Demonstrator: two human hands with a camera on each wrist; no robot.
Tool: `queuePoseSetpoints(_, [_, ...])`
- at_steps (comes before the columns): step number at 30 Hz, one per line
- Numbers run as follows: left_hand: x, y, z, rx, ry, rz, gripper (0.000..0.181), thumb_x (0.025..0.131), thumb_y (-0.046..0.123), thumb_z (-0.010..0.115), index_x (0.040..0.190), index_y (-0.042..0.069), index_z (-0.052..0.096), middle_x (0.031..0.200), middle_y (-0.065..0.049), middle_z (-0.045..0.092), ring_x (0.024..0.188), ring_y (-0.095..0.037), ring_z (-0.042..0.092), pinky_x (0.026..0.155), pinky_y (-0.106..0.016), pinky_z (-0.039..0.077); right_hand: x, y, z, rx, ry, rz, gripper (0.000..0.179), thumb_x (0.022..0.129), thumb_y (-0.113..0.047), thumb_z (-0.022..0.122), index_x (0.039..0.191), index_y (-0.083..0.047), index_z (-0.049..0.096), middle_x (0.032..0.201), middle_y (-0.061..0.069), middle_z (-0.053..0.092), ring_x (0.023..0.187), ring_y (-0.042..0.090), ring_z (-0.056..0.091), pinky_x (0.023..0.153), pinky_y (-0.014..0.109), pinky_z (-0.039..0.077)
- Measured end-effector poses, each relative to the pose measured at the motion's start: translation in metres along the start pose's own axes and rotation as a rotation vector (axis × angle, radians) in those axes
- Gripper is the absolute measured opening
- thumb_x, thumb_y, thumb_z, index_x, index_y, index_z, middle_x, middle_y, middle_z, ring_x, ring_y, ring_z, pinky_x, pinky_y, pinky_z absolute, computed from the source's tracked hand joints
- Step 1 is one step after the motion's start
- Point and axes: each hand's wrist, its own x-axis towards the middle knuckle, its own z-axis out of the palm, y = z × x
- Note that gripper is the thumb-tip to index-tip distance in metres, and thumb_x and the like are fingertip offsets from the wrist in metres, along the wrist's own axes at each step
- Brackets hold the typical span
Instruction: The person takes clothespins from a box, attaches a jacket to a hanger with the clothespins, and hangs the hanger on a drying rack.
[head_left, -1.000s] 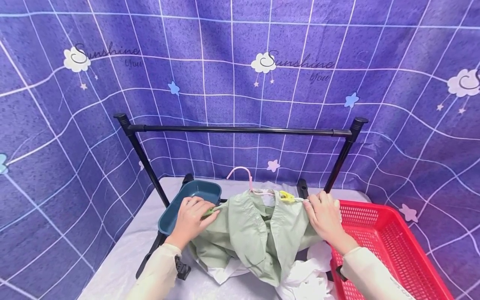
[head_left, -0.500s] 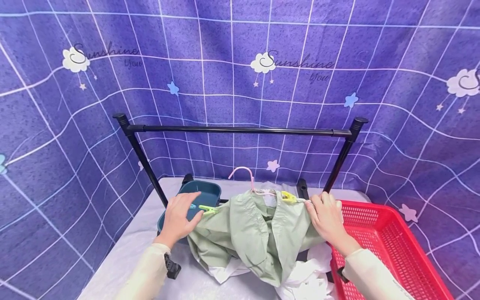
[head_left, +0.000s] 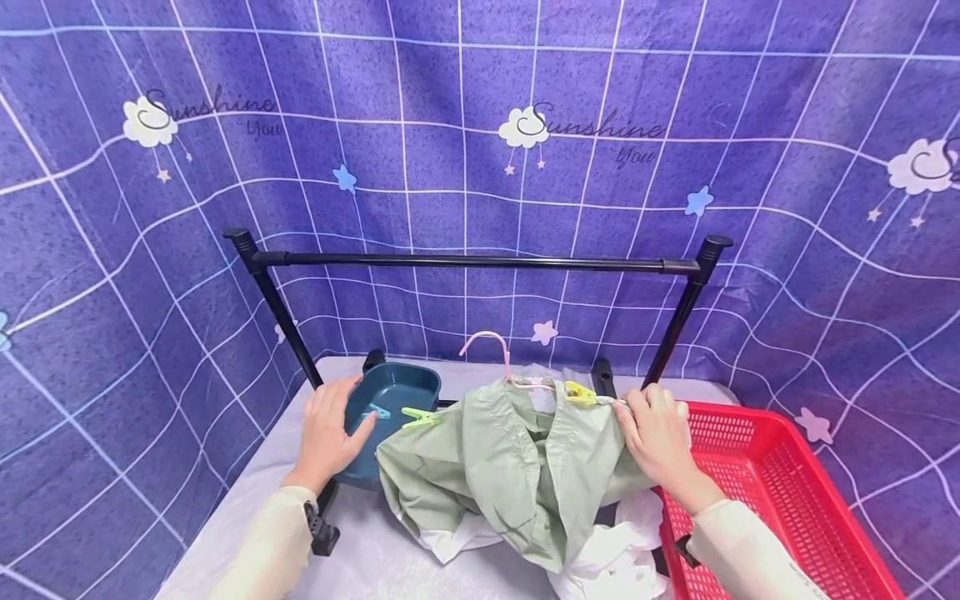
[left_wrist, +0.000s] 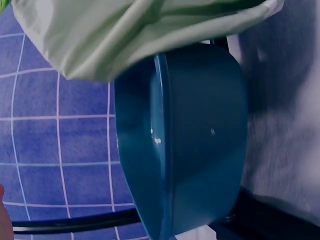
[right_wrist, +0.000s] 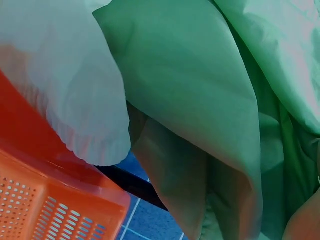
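A light green shirt (head_left: 498,450) drapes over a pink hanger (head_left: 507,358), whose hook points up. A green clothespin (head_left: 417,418) clips its left shoulder, and a yellow clothespin (head_left: 579,393) sits near the right of the neckline. My right hand (head_left: 662,435) pinches the shirt's right shoulder. Away to the left, my left hand (head_left: 327,429) is at the near side of a dark teal tray (head_left: 427,375), thumb and fingers apart. Close to the thumb is a blue clothespin (head_left: 379,411) in the tray. The left wrist view shows the tray's outer wall (left_wrist: 205,135).
A black rack with a crossbar (head_left: 465,262) stands behind the shirt. To the right lies a red perforated basket (head_left: 787,467). White cloth (head_left: 618,550) is bunched beside it on the pale tabletop (head_left: 390,550). A purple grid-patterned curtain (head_left: 420,150) surrounds the table.
My left hand has let go of the green clothespin, which stays on the left shoulder, and moved left to the teal tray. My right hand keeps hold of the right shoulder.
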Motion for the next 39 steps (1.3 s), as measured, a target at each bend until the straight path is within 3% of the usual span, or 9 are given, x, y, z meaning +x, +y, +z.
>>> queuePoseSetpoints(6, [-0.003,-0.013,-0.004,0.031,0.037,-0.087,0.063,0.087,0.041,0.056,0.129,-0.005,0.053,0.118,-0.024,0.057,0.107,-0.046,0.048,0.085,-0.061,0.03,0.0,0.001,0.0,-0.002,0.014,0.012,0.033,0.102,-0.033,0.047,0.084,-0.006,0.054,0.077,0.01,0.043,0.071,0.036,0.042,0.06,0.048,0.028])
queuePoseSetpoints(13, [-0.005,-0.027,-0.015,0.064,0.066,-0.27,0.07,0.081,0.031,0.066,0.138,-0.004,0.046,0.128,-0.025,0.05,0.111,-0.046,0.043,0.08,-0.056,0.028,0.0,0.0,-0.003,-0.004,0.029,0.035,0.022,0.096,-0.023,0.055,0.083,-0.006,0.053,0.077,0.011,0.044,0.07,0.037,0.043,0.06,0.048,0.028])
queuePoseSetpoints(26, [-0.003,-0.054,-0.032,0.087,0.196,-0.558,0.079,0.082,0.026,0.071,0.147,-0.001,0.035,0.132,-0.025,0.045,0.124,-0.045,0.038,0.092,-0.062,0.027,0.004,0.003,-0.004,-0.008,0.08,0.074,0.041,0.104,-0.038,0.043,0.081,-0.004,0.048,0.078,0.015,0.043,0.071,0.041,0.042,0.062,0.053,0.027])
queuePoseSetpoints(39, [0.013,-0.074,-0.042,0.095,0.183,-0.738,0.085,0.085,0.031,0.072,0.151,0.001,0.027,0.137,-0.024,0.042,0.126,-0.045,0.035,0.099,-0.06,0.025,0.011,0.009,-0.01,-0.019,0.108,0.131,0.026,0.097,-0.024,0.056,0.084,-0.001,0.052,0.079,0.019,0.043,0.074,0.045,0.043,0.063,0.057,0.027])
